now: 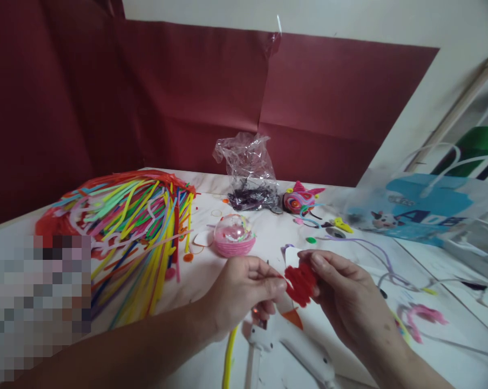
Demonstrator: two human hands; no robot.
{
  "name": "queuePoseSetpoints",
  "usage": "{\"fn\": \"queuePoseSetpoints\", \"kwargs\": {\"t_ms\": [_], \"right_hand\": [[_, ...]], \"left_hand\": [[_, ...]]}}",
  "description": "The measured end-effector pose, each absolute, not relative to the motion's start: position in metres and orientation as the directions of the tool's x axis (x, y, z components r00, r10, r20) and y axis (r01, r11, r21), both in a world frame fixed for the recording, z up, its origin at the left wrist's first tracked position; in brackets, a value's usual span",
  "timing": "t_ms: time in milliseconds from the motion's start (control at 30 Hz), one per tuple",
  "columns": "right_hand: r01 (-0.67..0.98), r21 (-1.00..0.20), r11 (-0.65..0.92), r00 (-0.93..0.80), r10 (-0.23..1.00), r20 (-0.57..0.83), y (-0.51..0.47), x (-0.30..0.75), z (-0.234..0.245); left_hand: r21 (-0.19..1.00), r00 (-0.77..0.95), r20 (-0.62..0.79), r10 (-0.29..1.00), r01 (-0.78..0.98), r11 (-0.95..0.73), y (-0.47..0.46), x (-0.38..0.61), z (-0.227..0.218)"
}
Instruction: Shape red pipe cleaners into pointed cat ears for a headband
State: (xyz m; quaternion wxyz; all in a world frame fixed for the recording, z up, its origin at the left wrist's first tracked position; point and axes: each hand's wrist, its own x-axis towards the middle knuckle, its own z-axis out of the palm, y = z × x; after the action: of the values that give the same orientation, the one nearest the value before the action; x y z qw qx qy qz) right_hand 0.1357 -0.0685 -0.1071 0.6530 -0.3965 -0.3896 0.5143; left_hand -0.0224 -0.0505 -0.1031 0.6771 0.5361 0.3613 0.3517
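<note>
My left hand (244, 289) and my right hand (341, 294) meet over the table, both closed on a small red fuzzy coil of pipe cleaner (299, 283). The left fingers pinch its left end, the right fingers wrap its right side. A white glue gun (292, 346) with an orange tip lies on the table right under my hands. A yellow pipe cleaner (229, 356) lies beside it.
A large bundle of coloured pipe cleaners (134, 227) fills the left. A pink-based clear dome (234, 235), a crumpled plastic bag (250, 173), a pink craft figure (299, 199), a blue-printed bag (422, 208) and loose pink and purple pieces (420, 316) sit around.
</note>
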Motion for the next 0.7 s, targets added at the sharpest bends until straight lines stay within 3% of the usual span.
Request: {"fn": "queuePoseSetpoints", "kwargs": {"t_ms": [233, 433, 700], "right_hand": [[-0.347, -0.929, 0.129, 0.066, 0.991, 0.113, -0.072, 0.132, -0.101], [-0.157, -0.982, 0.107, -0.065, 0.991, 0.118, -0.070, 0.139, -0.110], [-0.119, -0.973, 0.197, 0.038, 0.980, 0.194, -0.070, 0.138, -0.115]], "left_hand": [[0.975, 0.475, -0.130, 0.871, -0.100, 0.200, -0.056, -0.019, -0.101], [0.998, 0.466, -0.064, 0.882, 0.005, 0.070, -0.053, -0.023, -0.101], [0.998, 0.453, -0.023, 0.891, 0.068, -0.009, -0.056, -0.022, -0.101]]}}
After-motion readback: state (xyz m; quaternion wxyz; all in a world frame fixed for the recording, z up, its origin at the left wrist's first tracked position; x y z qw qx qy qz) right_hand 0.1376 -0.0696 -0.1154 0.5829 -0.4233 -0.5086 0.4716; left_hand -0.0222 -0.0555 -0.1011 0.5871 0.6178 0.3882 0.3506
